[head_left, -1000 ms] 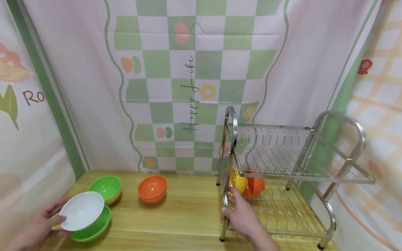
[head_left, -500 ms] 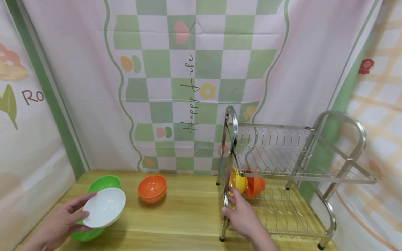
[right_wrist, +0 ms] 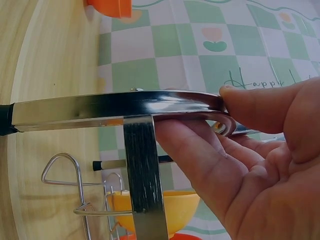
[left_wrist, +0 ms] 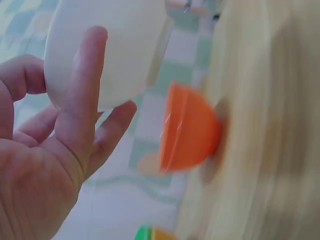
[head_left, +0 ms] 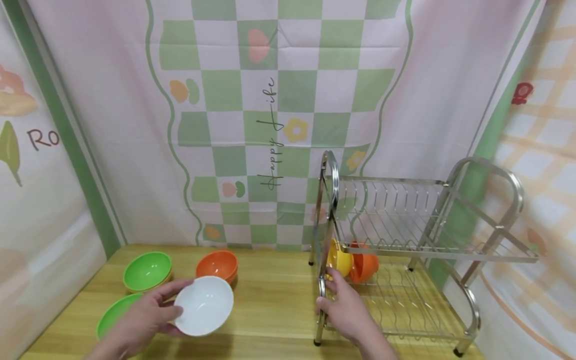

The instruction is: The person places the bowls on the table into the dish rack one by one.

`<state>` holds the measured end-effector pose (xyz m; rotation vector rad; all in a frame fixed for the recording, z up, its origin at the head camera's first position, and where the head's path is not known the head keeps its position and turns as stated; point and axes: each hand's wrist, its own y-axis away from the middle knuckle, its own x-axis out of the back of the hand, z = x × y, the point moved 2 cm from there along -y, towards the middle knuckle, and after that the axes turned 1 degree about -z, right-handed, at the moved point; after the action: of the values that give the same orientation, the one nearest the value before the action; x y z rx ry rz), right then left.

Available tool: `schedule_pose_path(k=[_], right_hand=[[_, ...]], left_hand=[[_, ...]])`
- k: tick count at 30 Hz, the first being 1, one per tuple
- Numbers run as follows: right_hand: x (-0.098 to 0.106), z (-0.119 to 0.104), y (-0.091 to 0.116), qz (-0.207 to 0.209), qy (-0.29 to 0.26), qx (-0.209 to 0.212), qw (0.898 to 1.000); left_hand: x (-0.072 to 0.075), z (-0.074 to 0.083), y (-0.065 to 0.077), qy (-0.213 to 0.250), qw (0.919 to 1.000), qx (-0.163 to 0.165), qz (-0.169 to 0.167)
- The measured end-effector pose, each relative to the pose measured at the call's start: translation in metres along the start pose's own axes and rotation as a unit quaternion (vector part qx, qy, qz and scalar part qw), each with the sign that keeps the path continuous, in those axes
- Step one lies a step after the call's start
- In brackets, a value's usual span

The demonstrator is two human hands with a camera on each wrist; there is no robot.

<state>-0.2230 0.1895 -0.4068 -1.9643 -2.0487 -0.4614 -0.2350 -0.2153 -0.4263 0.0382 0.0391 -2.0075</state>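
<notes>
My left hand grips a white bowl by its left rim, thumb and fingers on either side. The bowl hangs above the table, its inside facing up and toward me. Just behind it stand stacked orange bowls, partly covered by the white bowl in the head view and apart from it in the left wrist view. My right hand holds the left upright of a two-tier metal dish rack, fingers curled round the bar. On the rack's lower tier, a yellow bowl and an orange bowl stand tilted.
At the table's left, a green bowl sits on a yellowish one. Nearer, another green bowl is partly hidden by my left hand. The rack's upper tier has wire slots. A checked curtain hangs behind the wooden table.
My left hand has carried the white bowl rightward from above the near green bowl to in front of the orange bowls. The right hand has kept its place on the rack.
</notes>
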Motion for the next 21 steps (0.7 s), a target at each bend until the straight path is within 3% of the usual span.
schedule_pose_path(k=[8, 21], right_hand=[[-0.001, -0.001, 0.002, 0.02, 0.012, -0.002, 1.0], [-0.003, -0.001, 0.003, 0.038, 0.029, 0.005, 0.999]], left_hand=[[-0.044, -0.008, -0.019, 0.018, 0.9994, 0.013, -0.025], [-0.094, -0.008, -0.04, 0.034, 0.9991, 0.013, -0.022]])
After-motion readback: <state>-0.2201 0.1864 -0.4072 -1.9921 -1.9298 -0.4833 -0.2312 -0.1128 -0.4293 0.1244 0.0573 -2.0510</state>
